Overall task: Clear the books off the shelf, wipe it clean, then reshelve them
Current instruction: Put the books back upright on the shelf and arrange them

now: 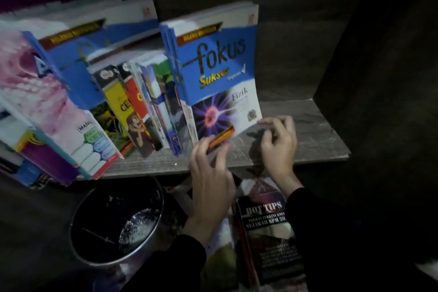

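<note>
On the shelf, straight left fingers press low on the Fokus book; right fingers pinch its corner.

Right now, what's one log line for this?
Fokus book: standing on shelf, rightmost in row | left hand: fingers on its lower edge | right hand: fingertip at its lower right corner
</note>
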